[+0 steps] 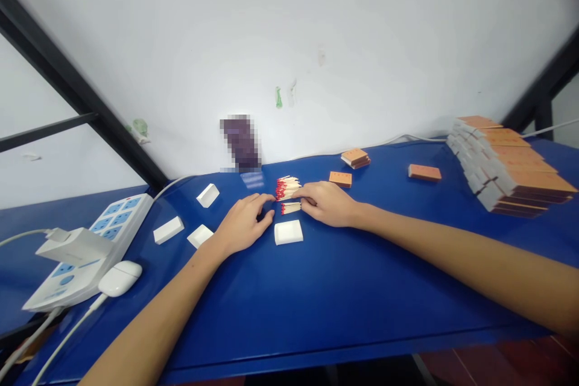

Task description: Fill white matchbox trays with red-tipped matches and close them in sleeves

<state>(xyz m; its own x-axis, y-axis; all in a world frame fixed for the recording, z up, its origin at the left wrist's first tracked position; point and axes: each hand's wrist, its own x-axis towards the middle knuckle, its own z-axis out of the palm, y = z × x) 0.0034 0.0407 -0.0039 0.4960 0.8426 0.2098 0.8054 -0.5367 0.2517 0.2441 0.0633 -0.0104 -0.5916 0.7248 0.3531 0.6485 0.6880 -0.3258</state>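
Note:
A pile of red-tipped matches [288, 187] lies on the blue table, heads to the left. Just below it is a smaller row of matches [291, 208]. My left hand [246, 221] rests at their left, thumb and fingers apart, its index fingertip by the red heads. From the right, my right hand [329, 204] reaches the stick ends with its index finger stretched out and touching the pile; its thumb side is at the end of the smaller row. An open white matchbox tray [288, 233] sits nearest me, below the matches.
More white trays [168, 230] lie on the left, near a power strip [129, 217] and a white earphone case [120, 278] on a cable. Orange matchboxes [341, 179] lie behind my right hand. A large stack of matchboxes [511, 163] stands far right. A wall rises behind.

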